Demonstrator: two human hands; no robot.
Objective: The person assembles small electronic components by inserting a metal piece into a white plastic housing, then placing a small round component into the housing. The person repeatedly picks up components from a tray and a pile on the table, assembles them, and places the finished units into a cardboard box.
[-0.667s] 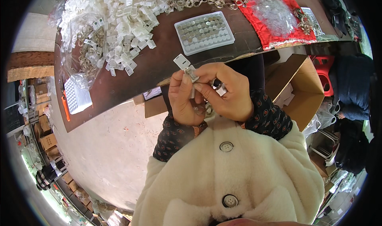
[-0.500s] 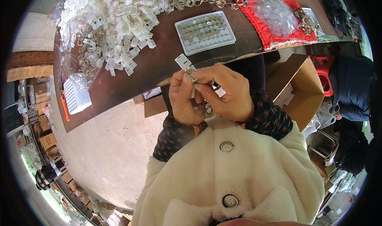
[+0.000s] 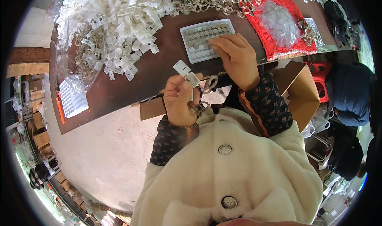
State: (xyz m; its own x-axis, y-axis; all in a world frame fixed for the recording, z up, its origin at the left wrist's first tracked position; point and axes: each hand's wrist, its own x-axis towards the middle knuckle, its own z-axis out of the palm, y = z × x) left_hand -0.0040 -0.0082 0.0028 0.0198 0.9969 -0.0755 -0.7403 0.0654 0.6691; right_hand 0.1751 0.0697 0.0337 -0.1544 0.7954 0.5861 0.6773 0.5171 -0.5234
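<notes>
Left hand (image 3: 179, 103) pinches a rectangular case (image 3: 183, 69) — white, probably plastic.

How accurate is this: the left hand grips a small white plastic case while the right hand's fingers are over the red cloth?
The right hand's place is wrong: in the head view, the right hand has its fingers over the tray of round silvery discs. The left hand does grip a small white plastic case.

The right hand (image 3: 240, 63) is covering one corner of a disc tray (image 3: 205, 59), obscuring its contact there, while the top edge is cropping a white heap (image 3: 119, 21).
</notes>
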